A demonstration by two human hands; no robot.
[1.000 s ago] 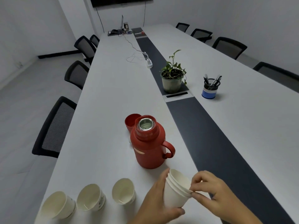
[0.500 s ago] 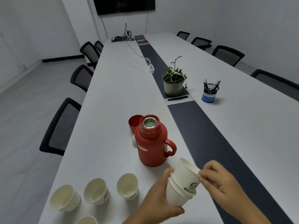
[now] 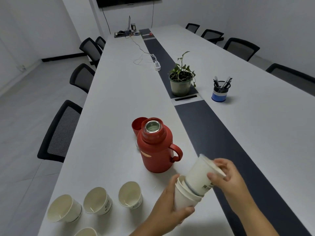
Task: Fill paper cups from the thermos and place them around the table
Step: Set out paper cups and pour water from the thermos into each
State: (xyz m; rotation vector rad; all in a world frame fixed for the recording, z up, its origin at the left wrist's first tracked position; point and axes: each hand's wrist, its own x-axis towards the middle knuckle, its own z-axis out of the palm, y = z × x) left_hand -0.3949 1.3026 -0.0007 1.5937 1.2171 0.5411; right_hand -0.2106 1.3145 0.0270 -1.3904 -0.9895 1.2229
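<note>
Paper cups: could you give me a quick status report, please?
Left hand grips the cup stack. Right hand pinches the top cup, partly out. Thermos open, upright. Four loose cups wait left; nothing blocking.

Long white conference table [image 3: 119, 92], dark centre strip [image 3: 213, 133]. Black mesh chairs [image 3: 59, 132] along both sides. White walls [image 3: 238, 12], grey tiled floor [image 3: 25, 99], wall screen [image 3: 127, 1] at far end.

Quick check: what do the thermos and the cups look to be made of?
Thermos: matte red shell, likely plastic, since its handle looks moulded in one piece; the shiny silver mouth suggests a steel liner. Cups: thin off-white walls with rolled rims and printed logos, so apparently paper.
</note>
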